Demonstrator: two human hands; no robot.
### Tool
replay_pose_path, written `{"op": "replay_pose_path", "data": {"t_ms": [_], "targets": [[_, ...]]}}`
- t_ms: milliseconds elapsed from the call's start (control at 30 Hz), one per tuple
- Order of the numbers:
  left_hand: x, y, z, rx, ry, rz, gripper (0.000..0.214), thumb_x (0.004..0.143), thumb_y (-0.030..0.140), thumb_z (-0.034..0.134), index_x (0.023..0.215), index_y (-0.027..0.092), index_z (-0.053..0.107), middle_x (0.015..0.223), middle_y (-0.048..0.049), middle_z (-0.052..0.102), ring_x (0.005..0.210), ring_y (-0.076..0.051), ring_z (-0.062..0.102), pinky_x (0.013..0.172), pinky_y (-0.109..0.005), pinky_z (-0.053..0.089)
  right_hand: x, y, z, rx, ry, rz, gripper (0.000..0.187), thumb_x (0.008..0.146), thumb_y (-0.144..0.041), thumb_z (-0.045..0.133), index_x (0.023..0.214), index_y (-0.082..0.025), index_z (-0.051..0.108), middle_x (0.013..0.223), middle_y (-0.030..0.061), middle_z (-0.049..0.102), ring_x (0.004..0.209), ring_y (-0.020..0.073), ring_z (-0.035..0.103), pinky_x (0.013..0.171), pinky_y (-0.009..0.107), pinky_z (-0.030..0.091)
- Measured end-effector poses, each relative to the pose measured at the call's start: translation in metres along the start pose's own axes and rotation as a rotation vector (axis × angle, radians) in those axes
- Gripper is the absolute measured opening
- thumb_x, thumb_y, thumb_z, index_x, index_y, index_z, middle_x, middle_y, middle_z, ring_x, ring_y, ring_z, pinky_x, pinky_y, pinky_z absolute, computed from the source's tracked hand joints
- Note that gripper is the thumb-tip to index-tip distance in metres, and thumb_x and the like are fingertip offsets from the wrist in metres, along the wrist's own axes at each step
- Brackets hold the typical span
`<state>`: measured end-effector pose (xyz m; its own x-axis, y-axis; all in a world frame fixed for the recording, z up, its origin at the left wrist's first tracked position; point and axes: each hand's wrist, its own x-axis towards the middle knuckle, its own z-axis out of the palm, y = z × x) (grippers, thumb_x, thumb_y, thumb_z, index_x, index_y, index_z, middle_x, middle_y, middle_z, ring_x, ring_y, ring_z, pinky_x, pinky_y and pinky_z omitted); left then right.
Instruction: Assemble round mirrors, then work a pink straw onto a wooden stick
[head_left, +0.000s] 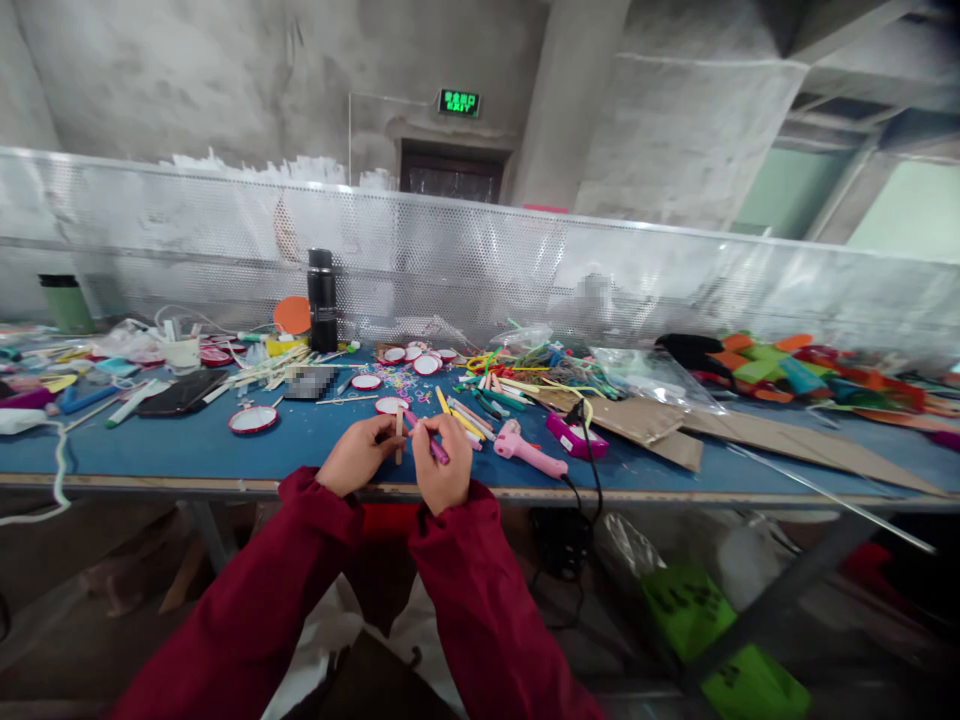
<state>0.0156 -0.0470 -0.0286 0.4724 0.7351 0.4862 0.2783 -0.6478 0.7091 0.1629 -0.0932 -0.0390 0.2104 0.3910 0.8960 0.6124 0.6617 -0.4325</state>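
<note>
- Bare grey concrete wall (pixel 420 50) stands at the back, and before it runs a perforated grey metal screen (pixel 465 245); below them is a long blue tabletop (pixel 262 462), crowded with small craft things.
- Close to its front edge, the left hand (pixel 354 455) pinches a flat, narrow, pale-wood stick (pixel 399 440) between the thumb and the fingers. Its long axis is nearly upright in the view; I cannot tell whether the lower end touches the tabletop.
- The right hand (pixel 444 460) has its fingers closed around a slim purple plastic marker (pixel 439 454), in a manner like writing.
- This marker lies slantwise: its front end points to the left and away from the person, toward the stick, and its rear end comes out under the fingers, nearer to the person.
- So the stick is just to the left of the right grip, and the two long axes cross at an angle. Whether marker and stick touch is too small to tell.
- Of other things, a loose group of yellow and pale markers (pixel 469 424) is nearest to the right hand; a pink plastic glue gun (pixel 532 452) lies farther right.
</note>
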Motion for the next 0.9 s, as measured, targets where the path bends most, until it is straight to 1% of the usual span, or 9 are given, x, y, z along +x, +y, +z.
{"op": "replay_pose_path", "data": {"t_ms": [233, 467, 900], "targets": [[0.0003, -0.0024, -0.0002, 0.016, 0.007, 0.001, 0.015, 0.087, 0.03, 0.056, 0.081, 0.018, 0.06, 0.07, 0.0017, 0.063, 0.068, -0.014, 0.055, 0.068, -0.025, 0.042, 0.0017, -0.0021, -0.0004, 0.008, 0.011, -0.039, 0.013, 0.091, -0.022, 0.055, 0.079, -0.021, 0.059, 0.076, 0.0011, 0.065, 0.076, 0.0165, 0.059, 0.077, 0.032, 0.045], [-0.001, -0.0007, 0.0001, 0.001, 0.001, 0.005, 0.015, 0.087, 0.028, 0.055, 0.077, 0.018, 0.058, 0.071, 0.0007, 0.064, 0.068, -0.015, 0.056, 0.069, -0.025, 0.043, 0.0019, -0.0028, 0.0001, 0.005, 0.014, -0.081, 0.012, 0.09, -0.021, 0.056, 0.079, -0.022, 0.059, 0.075, 0.0005, 0.064, 0.074, 0.016, 0.059, 0.077, 0.032, 0.046], [-0.0005, 0.0003, -0.0002, 0.015, -0.008, 0.013, 0.014, 0.087, 0.027, 0.054, 0.076, 0.018, 0.057, 0.072, 0.0002, 0.065, 0.069, -0.015, 0.056, 0.07, -0.026, 0.043, 0.0026, -0.0035, 0.0, 0.001, 0.011, -0.087, 0.012, 0.091, -0.021, 0.056, 0.079, -0.022, 0.058, 0.074, 0.0004, 0.065, 0.074, 0.0163, 0.059, 0.079, 0.032, 0.045]]}}
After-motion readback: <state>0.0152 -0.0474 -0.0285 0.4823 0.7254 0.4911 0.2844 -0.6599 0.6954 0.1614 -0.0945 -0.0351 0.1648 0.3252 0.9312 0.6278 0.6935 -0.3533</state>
